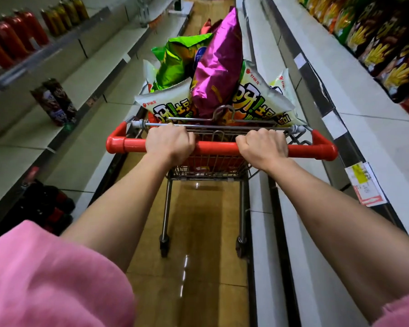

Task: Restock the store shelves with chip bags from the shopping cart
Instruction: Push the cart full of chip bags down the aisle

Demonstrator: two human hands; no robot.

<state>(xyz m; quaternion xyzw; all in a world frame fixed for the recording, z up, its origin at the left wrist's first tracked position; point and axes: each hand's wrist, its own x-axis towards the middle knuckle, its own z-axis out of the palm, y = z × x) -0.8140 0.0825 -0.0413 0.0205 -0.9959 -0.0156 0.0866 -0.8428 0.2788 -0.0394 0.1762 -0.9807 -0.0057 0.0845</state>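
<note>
Pink sleeves (pixel 45 279) frame the near edge of the view, bare forearms reaching forward down a narrow store aisle. The left hand (pixel 169 143) and the right hand (pixel 262 147) each curl fully around the red handle (pixel 213 148) of a shopping cart (pixel 206 171), knuckles up, set a little apart on either side of its middle. The cart stands on a glossy tan floor (pixel 198 256), filling most of the gap between white shelf units on either side.

Chip bags are heaped above the basket rim: two pale green-and-white bags (pixel 165 105) lie nearest the handle at left and right, a magenta bag (pixel 216 67) stands up between them, and a bright green bag (pixel 177 60) leans behind on the left. More bags seem to lie farther back, though they are largely hidden.

On the left, dark bottles (pixel 45 206) sit on a low shelf near the person, two dark cylindrical cans (pixel 54 102) stand on a mostly bare white shelf (pixel 85 90) beside the cart, and red and yellowish bottles (pixel 17 36) line the shelf above. On the right, paper price tags (pixel 366 185) hang from a shelf edge, and packaged snack bags (pixel 376 43) crowd the upper shelf toward the far end.
</note>
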